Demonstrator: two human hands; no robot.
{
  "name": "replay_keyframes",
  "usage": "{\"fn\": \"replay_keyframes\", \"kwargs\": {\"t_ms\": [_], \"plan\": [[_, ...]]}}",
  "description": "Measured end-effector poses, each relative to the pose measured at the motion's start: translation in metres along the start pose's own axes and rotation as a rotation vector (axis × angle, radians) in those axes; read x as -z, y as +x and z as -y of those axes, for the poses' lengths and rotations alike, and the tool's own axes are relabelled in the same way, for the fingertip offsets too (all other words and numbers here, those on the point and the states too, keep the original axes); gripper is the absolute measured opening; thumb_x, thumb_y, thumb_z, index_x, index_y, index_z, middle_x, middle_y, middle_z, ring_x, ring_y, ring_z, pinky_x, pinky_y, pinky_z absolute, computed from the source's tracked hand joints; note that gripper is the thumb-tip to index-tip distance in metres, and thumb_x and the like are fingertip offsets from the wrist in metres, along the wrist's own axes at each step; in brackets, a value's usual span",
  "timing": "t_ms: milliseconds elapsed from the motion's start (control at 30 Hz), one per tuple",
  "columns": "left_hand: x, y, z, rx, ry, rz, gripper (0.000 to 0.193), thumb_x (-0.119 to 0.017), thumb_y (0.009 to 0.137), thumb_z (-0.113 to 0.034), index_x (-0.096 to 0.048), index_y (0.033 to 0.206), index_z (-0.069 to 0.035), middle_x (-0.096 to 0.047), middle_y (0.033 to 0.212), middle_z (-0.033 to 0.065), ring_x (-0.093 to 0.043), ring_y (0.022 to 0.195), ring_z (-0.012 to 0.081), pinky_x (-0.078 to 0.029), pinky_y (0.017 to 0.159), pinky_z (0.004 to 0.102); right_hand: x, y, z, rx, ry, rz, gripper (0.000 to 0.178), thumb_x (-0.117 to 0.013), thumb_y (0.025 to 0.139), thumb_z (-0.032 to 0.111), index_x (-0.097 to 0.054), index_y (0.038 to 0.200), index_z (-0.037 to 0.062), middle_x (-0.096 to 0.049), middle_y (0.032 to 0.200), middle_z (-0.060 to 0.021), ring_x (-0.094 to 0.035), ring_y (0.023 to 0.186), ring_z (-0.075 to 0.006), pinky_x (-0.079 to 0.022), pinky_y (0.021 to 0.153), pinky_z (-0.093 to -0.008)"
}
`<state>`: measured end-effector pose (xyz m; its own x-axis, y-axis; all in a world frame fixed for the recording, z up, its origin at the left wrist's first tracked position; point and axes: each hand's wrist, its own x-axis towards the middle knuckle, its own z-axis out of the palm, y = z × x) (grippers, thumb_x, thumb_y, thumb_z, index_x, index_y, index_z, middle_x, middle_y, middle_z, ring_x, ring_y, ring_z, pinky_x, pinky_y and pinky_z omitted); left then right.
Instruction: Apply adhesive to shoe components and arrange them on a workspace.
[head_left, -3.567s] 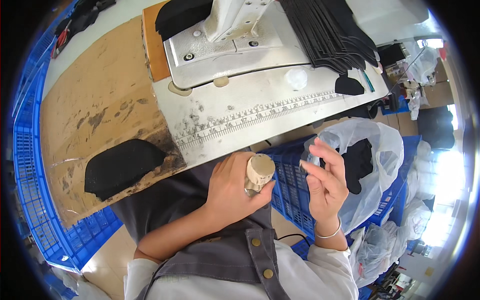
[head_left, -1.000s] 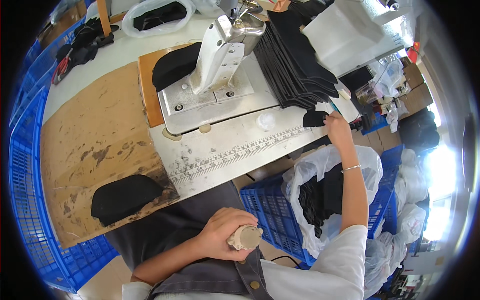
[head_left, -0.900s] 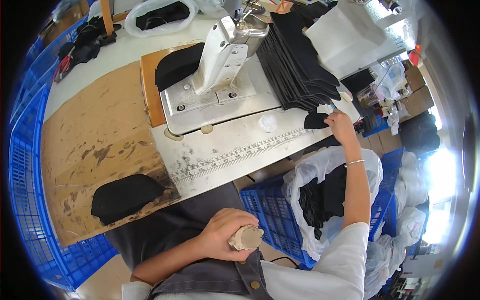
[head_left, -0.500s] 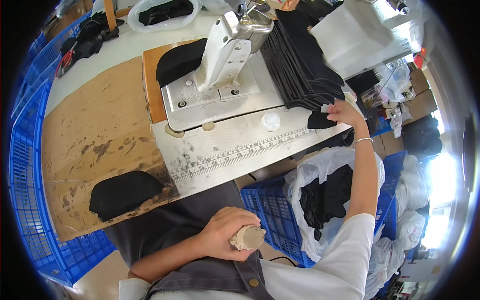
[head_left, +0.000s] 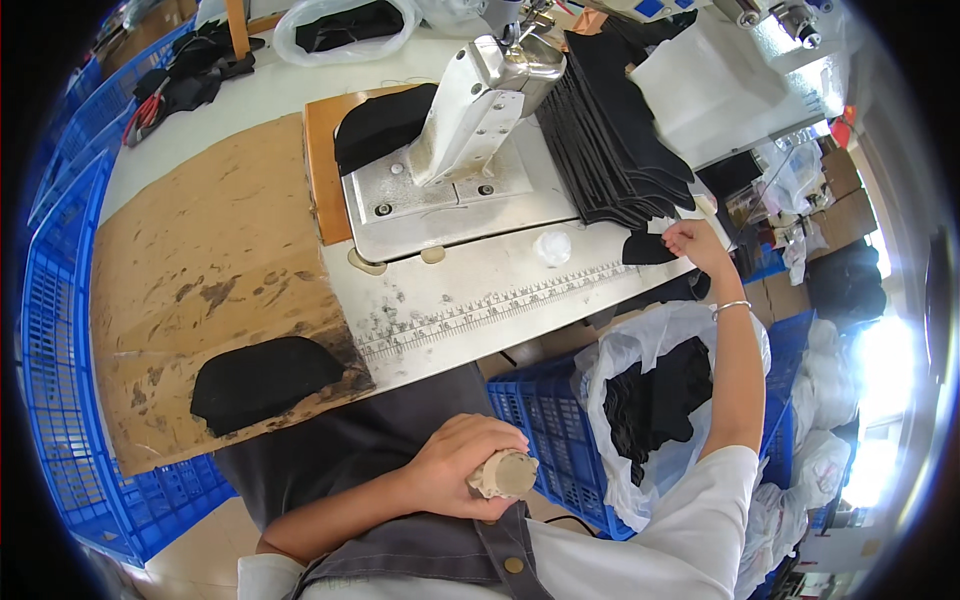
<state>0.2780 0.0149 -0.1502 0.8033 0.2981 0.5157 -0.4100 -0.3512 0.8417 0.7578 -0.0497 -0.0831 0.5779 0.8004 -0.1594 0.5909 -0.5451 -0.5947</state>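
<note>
Nearest, the left hand [head_left: 455, 468] stayed low by the lap, fingers curled around a tan spool-like roll [head_left: 503, 474], as in the moments before. Farther right, the right hand [head_left: 690, 240], which seconds earlier hovered near the roll, had reached out to the bench [head_left: 215, 250] edge; its fingers pinched a small black fabric piece [head_left: 648, 249] beside the black stack [head_left: 615, 140]. The fingertips were too small to make out clearly. The sewing machine [head_left: 480, 100] stood beyond, its top cut off.
</note>
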Motion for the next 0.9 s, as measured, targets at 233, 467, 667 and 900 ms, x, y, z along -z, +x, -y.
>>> {"fn": "replay_keyframes", "kwargs": {"t_ms": [233, 467, 667, 900], "plan": [[0.004, -0.003, -0.001, -0.008, 0.001, -0.019, 0.048, -0.077, 0.058, -0.016, -0.058, 0.101, -0.006, -0.063, 0.102, 0.0095, -0.062, 0.085, 0.0250, -0.045, 0.072, 0.0334, -0.014, -0.016, 0.025, -0.044, 0.094, -0.195, 0.015, -0.055, 0.087, 0.007, -0.060, 0.095, -0.0041, -0.065, 0.074, -0.0117, -0.064, 0.064, -0.0155, -0.051, 0.055, -0.0246], [0.023, -0.009, -0.012, -0.040, 0.025, -0.113, 0.048, -0.078, 0.057, -0.018, -0.059, 0.099, -0.005, -0.065, 0.100, 0.0115, -0.063, 0.084, 0.0245, -0.044, 0.070, 0.0318, -0.088, -0.102, 0.080, 0.352, 0.893, -0.396, 0.025, -0.050, 0.095, 0.019, -0.059, 0.101, -0.0034, -0.058, 0.066, -0.0080, -0.054, 0.051, -0.0148, -0.045, 0.051, -0.0244], [0.026, -0.006, -0.017, 0.020, 0.054, -0.165, 0.046, -0.077, 0.058, -0.017, -0.058, 0.098, -0.005, -0.064, 0.099, 0.0113, -0.062, 0.084, 0.0245, -0.044, 0.071, 0.0317, -0.139, -0.171, 0.151, 0.574, 1.450, 0.231, 0.018, -0.062, 0.087, 0.012, -0.058, 0.086, -0.0054, -0.058, 0.061, -0.0147, -0.056, 0.044, -0.0212, -0.045, 0.039, -0.0278], [0.026, -0.005, -0.022, 0.193, 0.110, -0.103, 0.048, -0.080, 0.061, -0.020, -0.054, 0.099, -0.006, -0.061, 0.101, 0.0119, -0.062, 0.085, 0.0267, -0.047, 0.074, 0.0345, -0.163, -0.168, 0.169, 0.548, 1.569, 0.465, 0.015, -0.061, 0.087, 0.009, -0.057, 0.085, -0.0058, -0.058, 0.062, -0.0159, -0.056, 0.044, -0.0205, -0.045, 0.040, -0.0277]]}}
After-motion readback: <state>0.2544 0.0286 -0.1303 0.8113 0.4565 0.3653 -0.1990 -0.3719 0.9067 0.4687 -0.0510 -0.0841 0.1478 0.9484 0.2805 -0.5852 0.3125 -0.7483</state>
